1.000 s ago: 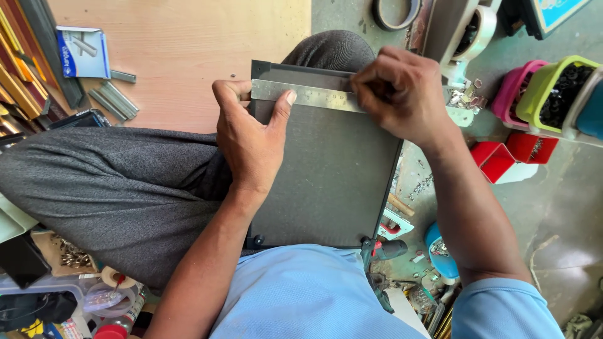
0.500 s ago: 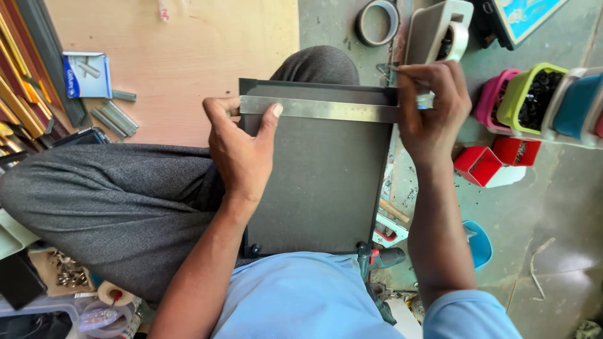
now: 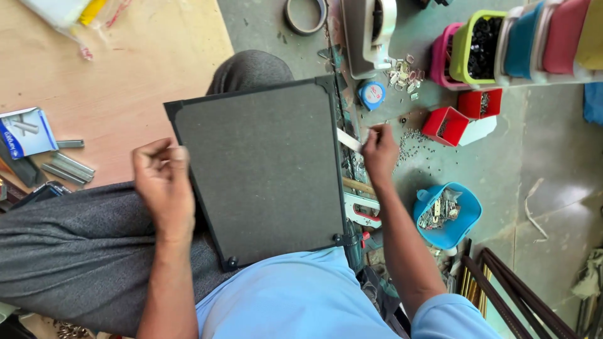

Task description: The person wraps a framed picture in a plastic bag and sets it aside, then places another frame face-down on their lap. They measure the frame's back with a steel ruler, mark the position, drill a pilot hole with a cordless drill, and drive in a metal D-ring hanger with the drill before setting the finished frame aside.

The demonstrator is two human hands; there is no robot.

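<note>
Right now, I am sitting on the grey concrete floor (image 3: 553, 163), with a sheet of pale wood (image 3: 125, 81) lying off toward its upper left. My grey trouser leg (image 3: 75, 251) stretches leftward, and the dark grey rectangular board with black edging (image 3: 264, 169) lies across my lap, slightly askew, its far edge over my raised knee and its near edge against my light blue shirt (image 3: 295, 301).

Along the floor by the board's right edge are a blue scoop-shaped tub (image 3: 468, 216) of small metal pieces, two small red boxes (image 3: 447, 125) and a round blue tape measure (image 3: 372, 94). A few grey metal bars (image 3: 66, 166) lie on the wood.

My left hand (image 3: 162, 182) sits at the board's left edge with the fingers curled in. I cannot tell whether they hold anything or merely rest against the edging. My right hand (image 3: 380, 150) is just off the board's right edge, above the floor, with its fingers pinched on a short flat pale strip (image 3: 349, 140) that angles back toward the board.

As I judge it, this is a moment between handlings: the board face is bare and neither hand presses on it. Any work on that face calls first for a steadying hand, since the board only balances on my lap.
</note>
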